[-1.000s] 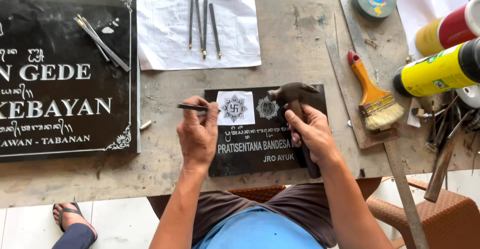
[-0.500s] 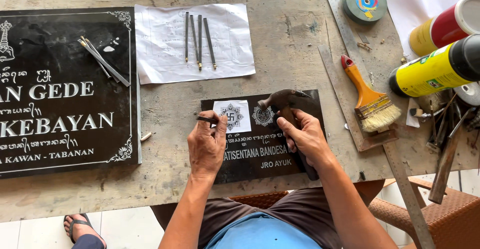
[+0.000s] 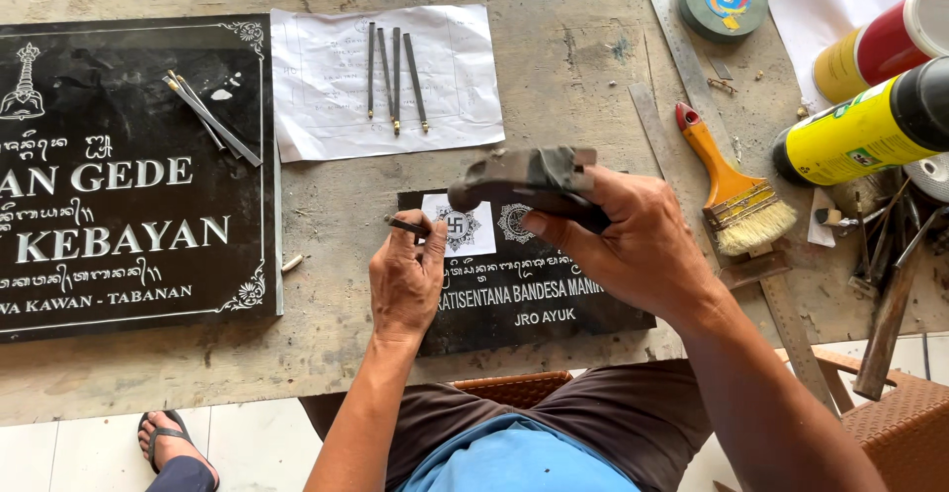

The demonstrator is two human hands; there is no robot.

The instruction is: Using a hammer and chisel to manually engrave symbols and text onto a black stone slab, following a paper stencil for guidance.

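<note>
A small black stone plaque (image 3: 554,299) with white lettering lies at the table's front edge, a white paper pattern (image 3: 457,225) stuck on its top left. My left hand (image 3: 405,279) rests on the plaque's left end and pinches a thin dark chisel (image 3: 405,224), its tip near the paper pattern. My right hand (image 3: 643,250) grips a dark hammer (image 3: 524,180), lifted above the plaque with its head pointing left over the chisel.
A large black engraved plaque (image 3: 119,176) with two metal rods on it lies left. A paper sheet (image 3: 386,77) holds several chisels. Right: an orange-handled brush (image 3: 732,190), a steel ruler (image 3: 682,47), spray cans (image 3: 870,126), a round disc (image 3: 724,0), loose tools. Someone's sandalled foot (image 3: 173,443) shows below.
My right hand has raised the hammer up off the plaque, closer to the camera. My left hand keeps the chisel at the paper pattern. The view has shifted slightly.
</note>
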